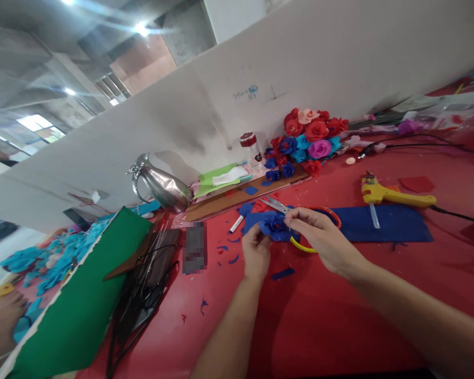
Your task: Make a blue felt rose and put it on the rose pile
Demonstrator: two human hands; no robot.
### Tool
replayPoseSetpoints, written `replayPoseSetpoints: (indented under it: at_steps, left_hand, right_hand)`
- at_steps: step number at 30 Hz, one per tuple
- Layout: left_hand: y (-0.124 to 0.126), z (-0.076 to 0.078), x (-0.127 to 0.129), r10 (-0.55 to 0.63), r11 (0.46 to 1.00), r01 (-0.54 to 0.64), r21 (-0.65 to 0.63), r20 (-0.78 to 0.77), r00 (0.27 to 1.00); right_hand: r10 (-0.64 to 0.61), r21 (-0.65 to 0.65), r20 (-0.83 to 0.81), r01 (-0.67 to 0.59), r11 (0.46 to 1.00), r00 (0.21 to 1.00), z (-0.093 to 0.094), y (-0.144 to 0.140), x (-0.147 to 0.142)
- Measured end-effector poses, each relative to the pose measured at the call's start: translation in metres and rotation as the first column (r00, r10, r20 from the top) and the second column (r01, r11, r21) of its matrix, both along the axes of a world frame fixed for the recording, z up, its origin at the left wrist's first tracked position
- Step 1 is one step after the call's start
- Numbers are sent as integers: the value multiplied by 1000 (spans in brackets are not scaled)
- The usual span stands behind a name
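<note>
Red covering spreads over the worktop [339,316], leaving room for cut felt. Far right lies a dark blue felt sheet [391,223] with the yellow glue gun [395,196] resting on its far edge, nozzle pointing left, within reach. Scissors [276,204] lie just beyond the hands. Left hand [256,253] and right hand [319,237] both pinch the blue felt rose [274,225], lifted above the worktop's middle, its bloom facing the camera; no long axis shows.

Bright overhead ceiling lights [141,27] w/ glare; wide-angle tilt, edges warped, soft shadows.
</note>
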State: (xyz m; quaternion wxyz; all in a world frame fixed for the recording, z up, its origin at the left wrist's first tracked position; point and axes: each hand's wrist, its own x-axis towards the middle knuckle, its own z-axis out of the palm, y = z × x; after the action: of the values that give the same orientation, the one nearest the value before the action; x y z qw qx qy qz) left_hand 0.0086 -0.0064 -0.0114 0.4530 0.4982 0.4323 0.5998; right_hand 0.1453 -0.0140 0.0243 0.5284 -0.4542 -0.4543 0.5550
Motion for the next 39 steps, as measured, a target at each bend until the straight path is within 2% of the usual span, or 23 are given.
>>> replayPoseSetpoints:
  at_steps: [3, 7, 13, 19, 24, 29, 34, 39]
  left_hand:
    - [1, 0, 0, 6, 1000, -6, -7, 1, 1000]
    - [4, -3, -2, -9, 1000, 9, 10, 2, 1000]
    - [9, -7, -7, -35, 999, 36, 36, -28, 999]
    - [10, -7, -10, -7, 998, 10, 65, -44, 999]
    - [7, -1, -8, -62, 996, 65, 66, -41, 997]
    - [7, -1, -8, -94, 994, 95, 52, -21, 995]
    - [8, -2, -10, -116, 991, 119, 54, -64, 991]
    - [9, -1, -10, -89, 990, 104, 90, -155, 984]
  right_hand:
    - [11, -56, -82, -16, 998, 997, -2, 3, 1]
    - [-9, -91, -114, -2, 996, 993, 1, 3, 0]
    - [36, -2, 6, -36, 999, 999, 3, 3, 1]
    - [30, 11, -1, -30, 1000, 1000, -6, 12, 5]
    - [176, 179, 128, -197, 964, 976, -14, 17, 2]
    - [116, 287, 157, -158, 945, 981, -26, 23, 1]
    - [154, 231, 89, -171, 958, 984, -35, 25, 2]
    - [154, 231, 105, -175, 957, 982, -33, 22, -1]
